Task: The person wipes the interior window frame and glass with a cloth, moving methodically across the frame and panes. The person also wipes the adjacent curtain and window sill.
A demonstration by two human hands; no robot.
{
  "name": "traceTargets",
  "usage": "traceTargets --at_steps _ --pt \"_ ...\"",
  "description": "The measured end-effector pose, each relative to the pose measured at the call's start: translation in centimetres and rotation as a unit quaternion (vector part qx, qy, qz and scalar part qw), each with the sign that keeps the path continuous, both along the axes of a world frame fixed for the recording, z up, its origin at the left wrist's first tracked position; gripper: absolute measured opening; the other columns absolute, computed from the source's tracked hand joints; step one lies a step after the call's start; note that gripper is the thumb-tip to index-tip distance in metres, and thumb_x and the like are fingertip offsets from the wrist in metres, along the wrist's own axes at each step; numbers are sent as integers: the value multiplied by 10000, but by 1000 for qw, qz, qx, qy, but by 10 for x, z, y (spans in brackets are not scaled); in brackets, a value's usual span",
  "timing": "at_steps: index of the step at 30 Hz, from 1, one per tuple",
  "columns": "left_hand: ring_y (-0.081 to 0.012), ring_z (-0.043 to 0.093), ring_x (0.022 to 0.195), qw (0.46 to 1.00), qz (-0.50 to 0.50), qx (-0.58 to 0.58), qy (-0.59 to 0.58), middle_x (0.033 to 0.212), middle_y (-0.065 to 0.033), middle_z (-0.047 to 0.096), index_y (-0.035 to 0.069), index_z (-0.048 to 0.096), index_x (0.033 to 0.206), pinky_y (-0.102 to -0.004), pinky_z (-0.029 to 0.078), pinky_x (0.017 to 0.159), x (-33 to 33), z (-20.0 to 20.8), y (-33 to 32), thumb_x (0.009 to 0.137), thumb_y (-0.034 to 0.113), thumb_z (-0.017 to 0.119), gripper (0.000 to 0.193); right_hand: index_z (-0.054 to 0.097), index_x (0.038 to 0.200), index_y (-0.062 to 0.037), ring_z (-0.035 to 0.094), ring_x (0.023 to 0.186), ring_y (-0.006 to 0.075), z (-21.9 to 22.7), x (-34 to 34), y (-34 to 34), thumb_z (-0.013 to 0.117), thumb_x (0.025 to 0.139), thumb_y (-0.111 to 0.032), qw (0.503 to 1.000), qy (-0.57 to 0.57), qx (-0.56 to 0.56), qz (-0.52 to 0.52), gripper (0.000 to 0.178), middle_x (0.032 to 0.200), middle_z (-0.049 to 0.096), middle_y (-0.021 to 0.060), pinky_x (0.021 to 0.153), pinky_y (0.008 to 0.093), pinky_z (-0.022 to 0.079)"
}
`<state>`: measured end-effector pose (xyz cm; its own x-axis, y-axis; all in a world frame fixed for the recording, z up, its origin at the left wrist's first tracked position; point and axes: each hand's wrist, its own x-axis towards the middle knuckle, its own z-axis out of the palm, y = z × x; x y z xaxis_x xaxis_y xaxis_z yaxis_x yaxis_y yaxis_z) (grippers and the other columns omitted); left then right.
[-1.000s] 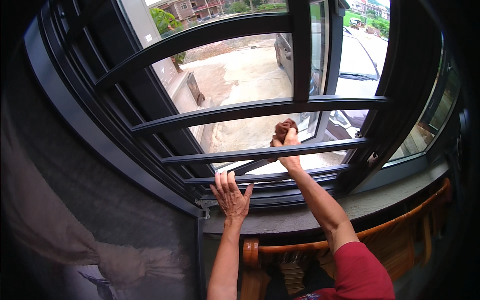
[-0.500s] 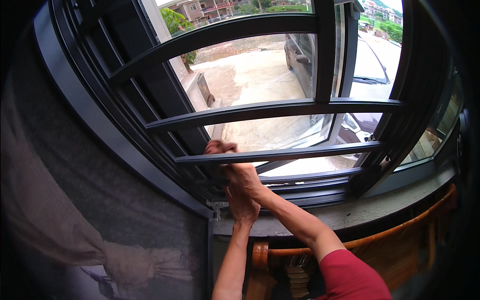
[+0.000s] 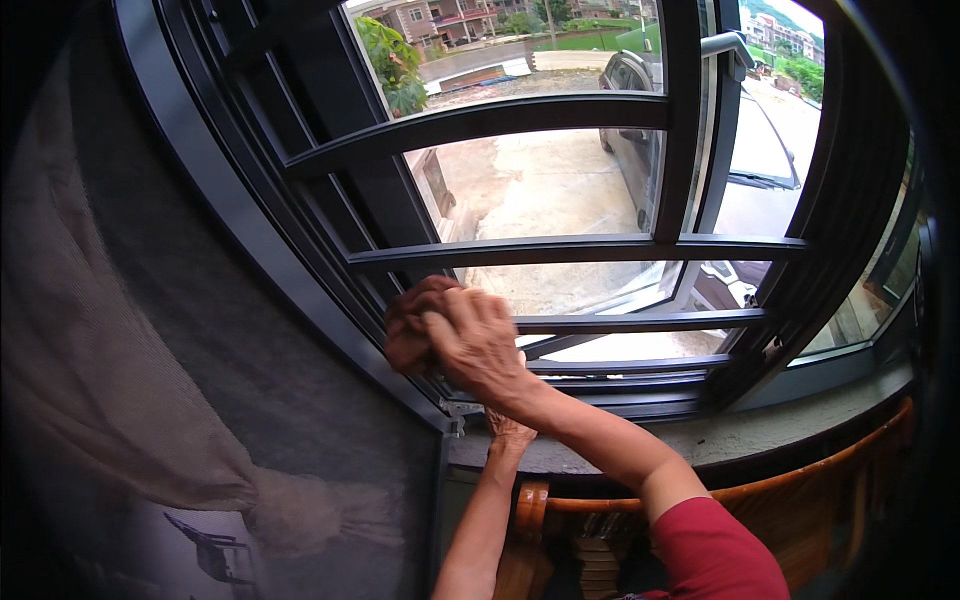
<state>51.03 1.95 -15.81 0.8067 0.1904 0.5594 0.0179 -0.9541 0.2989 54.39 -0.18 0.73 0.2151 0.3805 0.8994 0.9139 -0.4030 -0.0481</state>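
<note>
My right hand (image 3: 480,350) is closed on a bunched reddish-brown cloth (image 3: 415,322), which is blurred by motion. It is at the left side of the dark metal window frame (image 3: 560,252), by the ends of the lower crossbars. Below and partly behind it is my left hand (image 3: 512,428), low by the frame's bottom corner. Only its wrist and the back of the hand show; its fingers are hidden behind my right hand and forearm.
A dark mesh screen panel (image 3: 330,400) swings out at the left, with a beige curtain (image 3: 140,400) behind it. The grey sill (image 3: 700,435) runs under the window. Close below stands a wooden chair (image 3: 600,503). Outside are parked cars (image 3: 755,215).
My right hand and the cloth have moved nearer, from behind the lower crossbar to in front of it. My left hand is now lower and more covered. The whole view has shifted slightly.
</note>
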Motion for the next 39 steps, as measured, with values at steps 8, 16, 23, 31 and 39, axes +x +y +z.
traceTargets --at_steps 8,16,23,31,39 --pt "-345 372 1302 997 -19 1 73 1320 -207 463 47 423 1335 -453 260 1085 -8 36 -3 829 347 585 610 605 923 -73 506 775 218 -26 16 27 544 801 -167 995 -2 -67 -69 166 811 503 74 682 372 362" --pt "-418 396 1233 991 -3 133 -3 1259 -255 473 -45 452 1278 -557 202 1113 -7 -30 14 704 389 725 770 612 1064 -112 572 778 220 -24 31 -81 541 879 -220 991 2 -113 -70 225 957 588 89 648 381 407" --pt "-384 195 1393 996 -21 6 82 1460 -197 253 36 276 1404 -468 224 1115 -11 20 -4 660 247 804 936 588 1201 -116 576 950 236 -27 40 -201 668 787 -219 972 45 -166 -157 434 1174 591 81 792 397 399" --pt "-389 365 1234 974 23 -89 -208 1317 -209 377 19 429 1257 -482 273 1059 -26 65 -22 765 64 693 561 629 1132 -137 573 995 246 -21 47 -251 685 784 -241 972 113 -151 -139 367 1191 592 56 864 410 385" --pt "-291 379 1334 990 39 -17 -134 1308 -102 499 85 473 1271 -497 214 1116 13 114 -22 758 33 592 529 642 1066 -149 576 994 256 -16 39 -179 667 776 -200 964 161 -186 -105 295 1210 578 48 850 386 432"
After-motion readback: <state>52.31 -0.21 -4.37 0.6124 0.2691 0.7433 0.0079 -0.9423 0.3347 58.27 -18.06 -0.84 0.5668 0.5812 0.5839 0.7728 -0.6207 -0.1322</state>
